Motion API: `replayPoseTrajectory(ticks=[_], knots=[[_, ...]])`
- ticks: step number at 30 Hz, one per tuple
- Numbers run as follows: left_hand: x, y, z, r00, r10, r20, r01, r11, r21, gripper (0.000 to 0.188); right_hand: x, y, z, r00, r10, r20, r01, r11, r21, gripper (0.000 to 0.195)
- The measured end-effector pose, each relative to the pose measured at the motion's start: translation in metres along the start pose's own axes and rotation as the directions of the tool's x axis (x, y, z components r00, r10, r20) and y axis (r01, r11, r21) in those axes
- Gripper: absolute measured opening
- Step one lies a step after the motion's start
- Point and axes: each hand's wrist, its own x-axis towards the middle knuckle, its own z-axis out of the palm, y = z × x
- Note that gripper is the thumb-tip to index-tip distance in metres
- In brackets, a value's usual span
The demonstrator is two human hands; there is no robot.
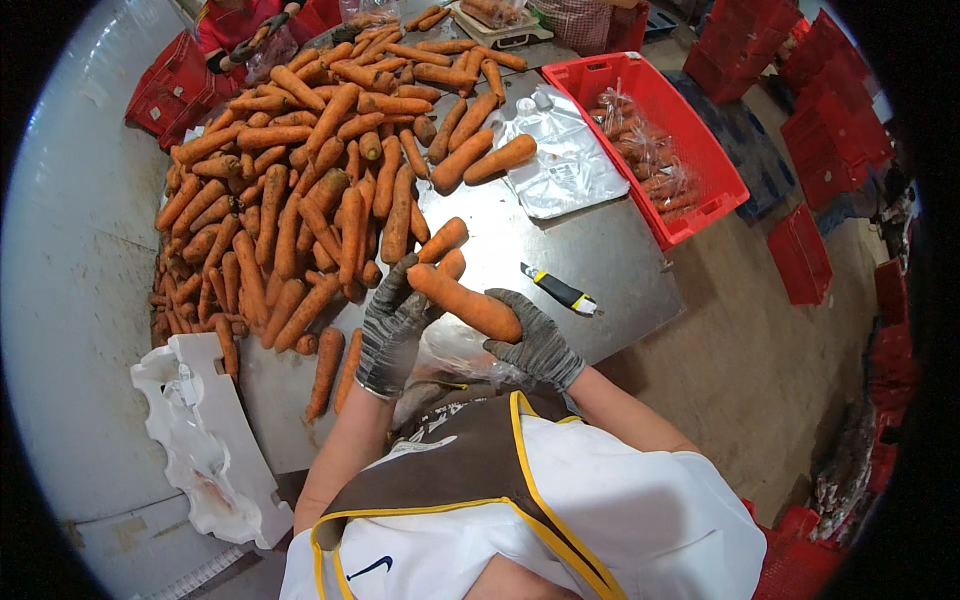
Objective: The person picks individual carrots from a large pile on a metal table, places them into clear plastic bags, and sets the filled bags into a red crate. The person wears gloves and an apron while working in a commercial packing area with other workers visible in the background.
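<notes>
My right hand [536, 337], in a grey knitted glove, grips the thick end of an orange carrot [465, 301]. The carrot slants up to the left, its other end close to the thumb of my gloved left hand [394, 326]. My left hand curls around a second carrot [452, 264], mostly hidden behind the first. Another carrot [442, 238] shows just beyond; whether it touches my left hand I cannot tell. Below my hands is a clear plastic bag [461, 352], partly covered. A black and yellow utility knife [559, 289] lies on the metal table [630, 262], blade out.
A large carrot heap [300, 187] covers the table's left and far side. Flat clear bags [562, 161] lie beside a red crate [694, 161] holding bagged carrots. White foam [206, 442] sits at left. A scale [502, 30] and a gloved co-worker [232, 37] are beyond.
</notes>
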Motion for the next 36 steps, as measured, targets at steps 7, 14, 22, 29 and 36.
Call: replayPoseTrajectory(ticks=[7,14,22,29,36], knots=[[-0.004,0.002,0.004,0.991,0.029,-0.134,-0.006,0.986,0.169,0.042,-0.001,0.014,0.007,0.996,0.062,0.059,-0.067,0.993,0.096,0.068],[0.001,-0.004,-0.011,0.981,0.021,-0.193,-0.02,1.0,0.006,0.023,0.001,0.015,0.0,0.999,-0.048,0.026,0.049,0.998,-0.04,0.066],[0.002,0.011,-0.031,0.979,-0.185,-0.088,0.177,0.979,-0.097,0.017,-0.002,0.017,0.004,0.998,-0.066,0.019,0.066,0.997,-0.048,0.065],[0.005,0.023,-0.045,0.963,-0.258,0.075,0.253,0.965,0.064,0.022,-0.001,0.012,-0.001,0.997,-0.061,0.047,0.064,0.994,-0.085,0.063],[0.005,0.002,-0.038,0.993,-0.104,0.065,0.075,0.936,0.344,0.021,-0.013,0.021,-0.004,1.0,0.005,-0.026,-0.009,0.989,-0.147,0.064]])
